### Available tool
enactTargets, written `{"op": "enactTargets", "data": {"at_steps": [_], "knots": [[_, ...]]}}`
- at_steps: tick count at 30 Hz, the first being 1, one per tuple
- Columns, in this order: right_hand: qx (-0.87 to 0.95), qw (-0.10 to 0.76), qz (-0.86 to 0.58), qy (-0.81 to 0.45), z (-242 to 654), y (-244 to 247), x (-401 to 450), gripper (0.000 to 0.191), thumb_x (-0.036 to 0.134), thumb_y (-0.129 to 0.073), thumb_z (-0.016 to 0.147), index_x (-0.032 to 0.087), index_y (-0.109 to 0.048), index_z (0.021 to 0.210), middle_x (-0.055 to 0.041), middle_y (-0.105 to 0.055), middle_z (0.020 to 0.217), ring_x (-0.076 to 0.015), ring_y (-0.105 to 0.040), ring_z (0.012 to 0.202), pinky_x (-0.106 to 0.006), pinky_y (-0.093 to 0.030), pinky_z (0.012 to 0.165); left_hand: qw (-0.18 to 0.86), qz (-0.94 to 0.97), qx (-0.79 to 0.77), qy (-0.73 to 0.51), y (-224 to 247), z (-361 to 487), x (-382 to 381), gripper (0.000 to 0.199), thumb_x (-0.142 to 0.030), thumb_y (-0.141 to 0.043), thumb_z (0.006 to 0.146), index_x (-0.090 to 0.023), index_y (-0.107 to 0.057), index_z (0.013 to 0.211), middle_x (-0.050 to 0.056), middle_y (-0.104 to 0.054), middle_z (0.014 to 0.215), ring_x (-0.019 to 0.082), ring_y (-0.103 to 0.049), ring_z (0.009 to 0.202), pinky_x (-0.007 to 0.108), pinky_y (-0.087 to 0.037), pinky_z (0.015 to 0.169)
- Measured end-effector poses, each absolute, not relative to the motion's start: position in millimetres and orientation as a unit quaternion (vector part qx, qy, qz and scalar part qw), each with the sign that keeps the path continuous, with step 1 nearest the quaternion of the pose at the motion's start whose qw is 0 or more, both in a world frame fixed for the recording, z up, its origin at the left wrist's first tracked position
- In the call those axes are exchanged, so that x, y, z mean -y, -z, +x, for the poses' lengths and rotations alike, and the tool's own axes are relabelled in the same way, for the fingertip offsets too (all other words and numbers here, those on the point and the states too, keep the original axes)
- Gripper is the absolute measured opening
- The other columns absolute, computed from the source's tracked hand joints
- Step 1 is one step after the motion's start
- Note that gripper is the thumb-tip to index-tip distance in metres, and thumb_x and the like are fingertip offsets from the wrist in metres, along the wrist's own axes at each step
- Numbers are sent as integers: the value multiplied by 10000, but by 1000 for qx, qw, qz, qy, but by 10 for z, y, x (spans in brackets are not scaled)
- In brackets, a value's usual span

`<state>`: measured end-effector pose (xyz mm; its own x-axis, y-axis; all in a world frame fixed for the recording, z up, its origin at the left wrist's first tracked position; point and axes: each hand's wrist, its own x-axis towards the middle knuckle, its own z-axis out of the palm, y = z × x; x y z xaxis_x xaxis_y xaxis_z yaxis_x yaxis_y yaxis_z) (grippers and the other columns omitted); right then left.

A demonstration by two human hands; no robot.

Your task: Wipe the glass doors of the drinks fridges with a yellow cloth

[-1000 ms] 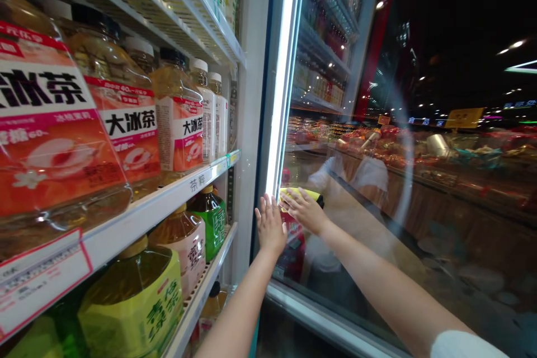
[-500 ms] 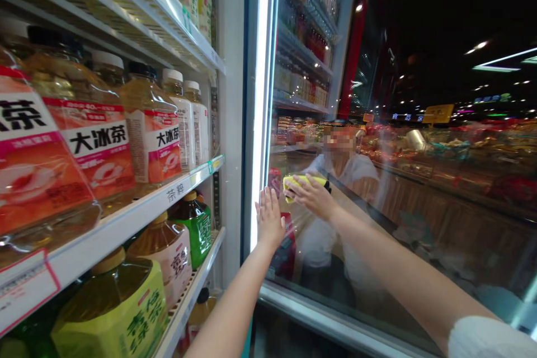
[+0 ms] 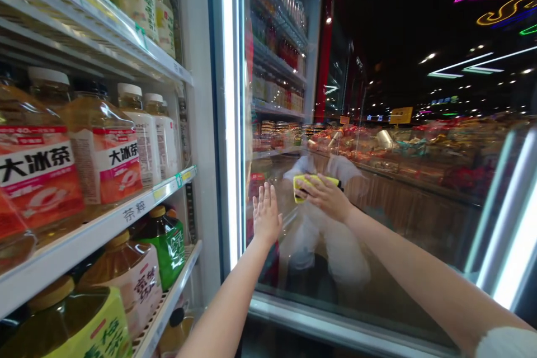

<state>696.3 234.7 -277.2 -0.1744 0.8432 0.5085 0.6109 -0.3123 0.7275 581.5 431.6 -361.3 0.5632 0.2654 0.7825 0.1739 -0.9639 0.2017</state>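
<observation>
A yellow cloth (image 3: 302, 185) lies under the fingers of my right hand (image 3: 327, 196), pressed to the glass door (image 3: 390, 246) of a drinks cooler. A dark bit shows at the cloth's right end; its kind is unclear. My left hand (image 3: 267, 215) is held flat with straight fingers, up against or just before the glass, near the bright light strip (image 3: 230, 123) along the door's edge. Nothing is in it. The pane mirrors a person in a light top and the store behind.
Left of the door, cooler shelves (image 3: 138, 207) hold large tea bottles with orange labels (image 3: 121, 156). Below stand a green-labelled bottle (image 3: 168, 246) and a yellow-labelled bottle (image 3: 96, 324). The door's lower frame (image 3: 335, 327) runs beneath my arms.
My view has turned to the right, so the shelves sit further left. Both hands have shifted right relative to the light strip, the right hand further, carrying the yellow cloth along.
</observation>
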Motion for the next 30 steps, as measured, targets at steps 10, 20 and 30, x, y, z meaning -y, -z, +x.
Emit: {"op": "enactTargets", "data": {"at_steps": [10,20,30], "knots": [[-536,96,620,-565,7130,2961,-1668,613,105,-539,974,319,-478,1545,-27,-516,1595,-278,-441,1484,-526,-353,1210,16,896,-66,-440,3474,6017,-4057,1107,-271,-729,831,-208,-14,1674,129,-47,1755,333,0,1616,597,-157,1294],[-450,38,660,-600,7060,2804,-1736,588,155,-561,978,309,-488,1541,-34,-481,1621,-286,-407,1505,-511,-345,1222,12,888,-28,-458,3293,6223,-3793,1076,-326,-740,834,-236,-77,1676,120,-53,1751,340,-5,1618,635,-123,1282],[-300,-71,710,-633,7284,2567,-1192,626,115,-529,965,283,-468,1565,-74,-400,1666,-326,-298,1565,-569,-321,1238,3,890,0,-455,3119,6359,-3547,1114,-305,-764,789,-219,-94,1676,134,-20,1745,356,21,1610,654,-102,1276]]}}
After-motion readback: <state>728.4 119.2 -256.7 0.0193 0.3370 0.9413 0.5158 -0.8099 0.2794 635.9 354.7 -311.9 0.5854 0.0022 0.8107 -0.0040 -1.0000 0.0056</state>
